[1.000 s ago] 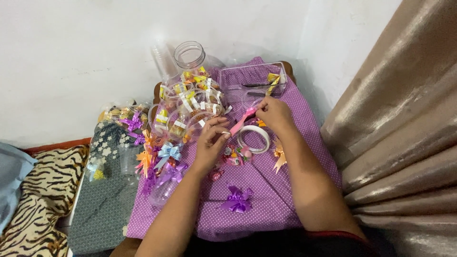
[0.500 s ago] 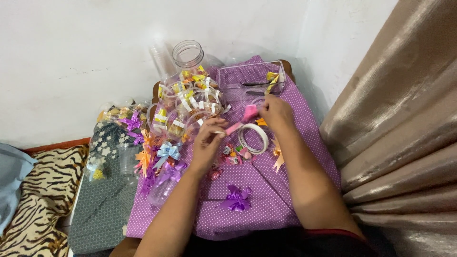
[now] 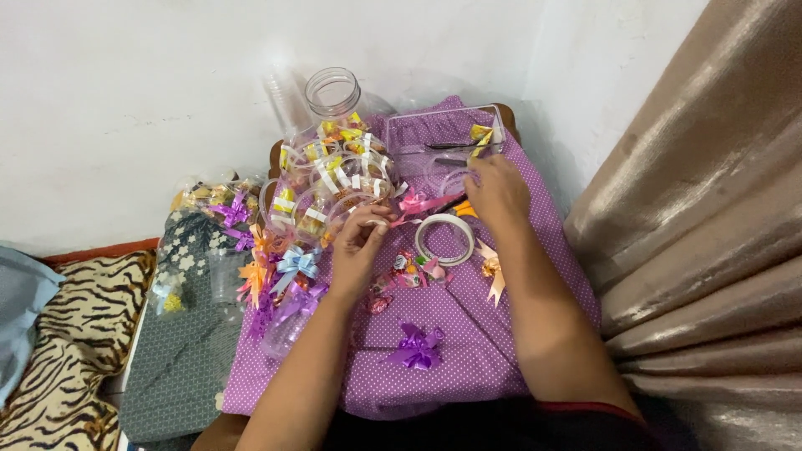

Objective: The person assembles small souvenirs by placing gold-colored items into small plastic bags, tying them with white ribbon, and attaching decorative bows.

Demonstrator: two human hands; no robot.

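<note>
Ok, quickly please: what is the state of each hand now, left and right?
Left hand: fingers pinched shut on the pink ribbon.
Right hand: curled, on the far end of that ribbon; grip cannot be told.

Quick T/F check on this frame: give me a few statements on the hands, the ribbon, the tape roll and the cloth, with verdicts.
1. The left hand pinches a pink ribbon. True.
2. The tape roll hangs on the right hand's wrist. False: it lies flat on the cloth, between the two hands.
3. The cloth is purple with small dots. True.
4. The purple bow sits inside the clear jar. False: it lies on the cloth, near the person.
5. The right hand rests beside a clear box. True.
</note>
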